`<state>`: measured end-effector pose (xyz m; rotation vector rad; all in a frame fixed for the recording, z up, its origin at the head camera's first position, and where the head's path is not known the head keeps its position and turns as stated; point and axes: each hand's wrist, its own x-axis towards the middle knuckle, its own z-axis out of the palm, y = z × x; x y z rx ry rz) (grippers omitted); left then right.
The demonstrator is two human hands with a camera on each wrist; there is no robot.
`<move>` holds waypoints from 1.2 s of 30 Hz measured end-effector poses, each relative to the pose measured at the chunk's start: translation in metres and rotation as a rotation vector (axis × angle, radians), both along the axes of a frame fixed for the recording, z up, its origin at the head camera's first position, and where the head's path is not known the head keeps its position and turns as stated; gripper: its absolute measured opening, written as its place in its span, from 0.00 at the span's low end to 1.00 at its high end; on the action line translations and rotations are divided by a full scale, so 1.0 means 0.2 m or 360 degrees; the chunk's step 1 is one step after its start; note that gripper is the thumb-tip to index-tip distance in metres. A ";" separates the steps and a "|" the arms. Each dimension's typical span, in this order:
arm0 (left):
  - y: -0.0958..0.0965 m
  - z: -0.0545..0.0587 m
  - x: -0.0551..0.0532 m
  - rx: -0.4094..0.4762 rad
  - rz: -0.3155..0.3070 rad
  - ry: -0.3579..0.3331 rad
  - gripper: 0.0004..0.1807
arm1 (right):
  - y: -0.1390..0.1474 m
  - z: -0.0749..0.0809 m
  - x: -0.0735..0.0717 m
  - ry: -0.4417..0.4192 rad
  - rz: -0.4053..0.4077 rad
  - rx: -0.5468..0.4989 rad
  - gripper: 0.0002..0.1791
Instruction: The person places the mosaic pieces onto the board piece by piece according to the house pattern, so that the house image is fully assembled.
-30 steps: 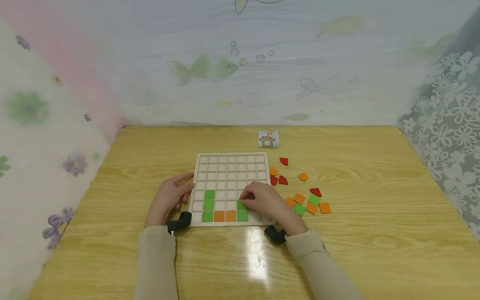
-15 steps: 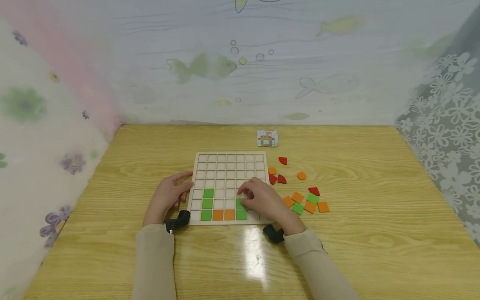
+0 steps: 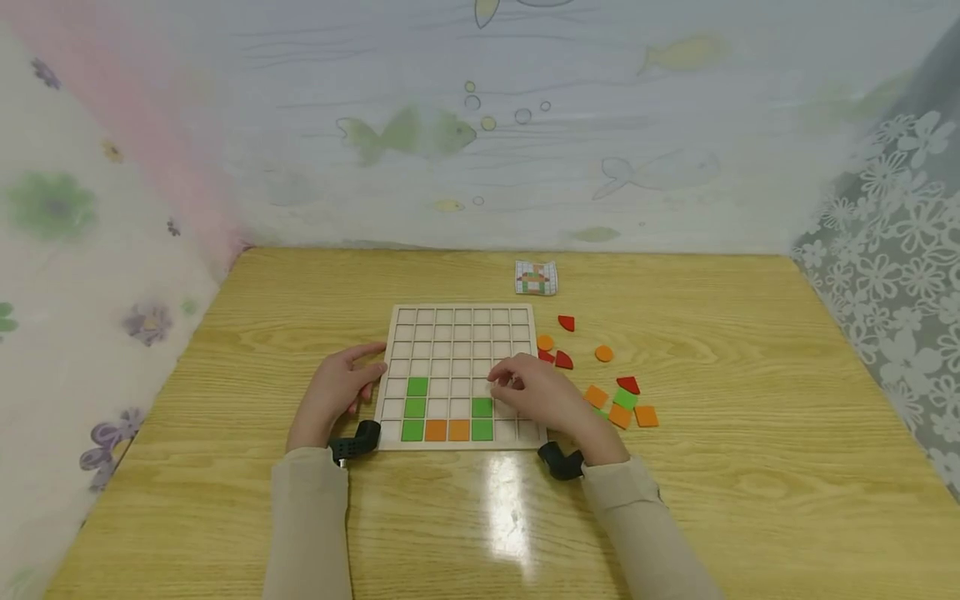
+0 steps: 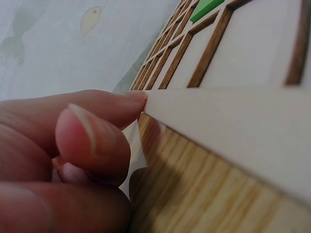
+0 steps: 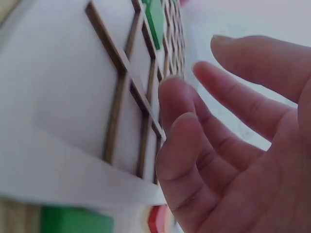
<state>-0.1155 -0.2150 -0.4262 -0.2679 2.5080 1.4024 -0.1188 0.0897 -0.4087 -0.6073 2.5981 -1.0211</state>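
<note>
A square wooden grid board (image 3: pixel 463 337) lies on the table, with green square tiles (image 3: pixel 414 407) and orange square tiles (image 3: pixel 447 430) set in its lower cells. My left hand (image 3: pixel 341 387) rests at the board's left edge; in the left wrist view the index fingertip touches the rim, and the hand holds nothing. Over the board's right part hovers my right hand (image 3: pixel 543 392), its fingers loosely bent with nothing between them, as the right wrist view shows. Just left of its fingertips, a green tile (image 3: pixel 482 407) sits in a cell.
Right of the board lie loose orange squares (image 3: pixel 646 417), a green square (image 3: pixel 626 399), orange discs (image 3: pixel 603 353) and red quarter-round pieces (image 3: pixel 566 322). A small printed pattern card (image 3: pixel 536 278) lies behind the board. Patterned walls stand at the back and both sides.
My right hand has drawn off the upper right green tile and shifted right, leaving that tile in its cell in full view. My left hand has stayed at the board's edge.
</note>
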 end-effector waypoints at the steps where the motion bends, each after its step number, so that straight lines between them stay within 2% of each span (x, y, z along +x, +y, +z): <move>1: 0.00 0.00 0.00 -0.0002 -0.0001 0.0001 0.23 | 0.01 0.01 0.00 0.0004 -0.0016 0.0005 0.09; 10: 0.00 0.00 0.00 0.0008 -0.0019 -0.0008 0.23 | 0.09 0.03 -0.01 -0.0101 -0.0070 -0.0080 0.12; 17: 0.00 0.00 0.00 -0.0009 -0.0004 -0.0012 0.22 | 0.19 0.05 -0.05 -0.0071 -0.0097 -0.0063 0.14; 22: 0.00 0.00 0.00 -0.0034 -0.0002 -0.0004 0.22 | 0.26 0.06 -0.06 -0.0134 -0.0128 -0.0103 0.15; 27: 0.00 0.00 0.00 -0.0033 -0.0006 -0.0007 0.23 | 0.32 0.07 -0.07 -0.0143 -0.0180 -0.0103 0.14; 36: 0.00 -0.01 0.00 -0.0004 0.0000 -0.0012 0.23 | 0.44 0.03 -0.11 -0.0166 -0.0284 -0.0148 0.17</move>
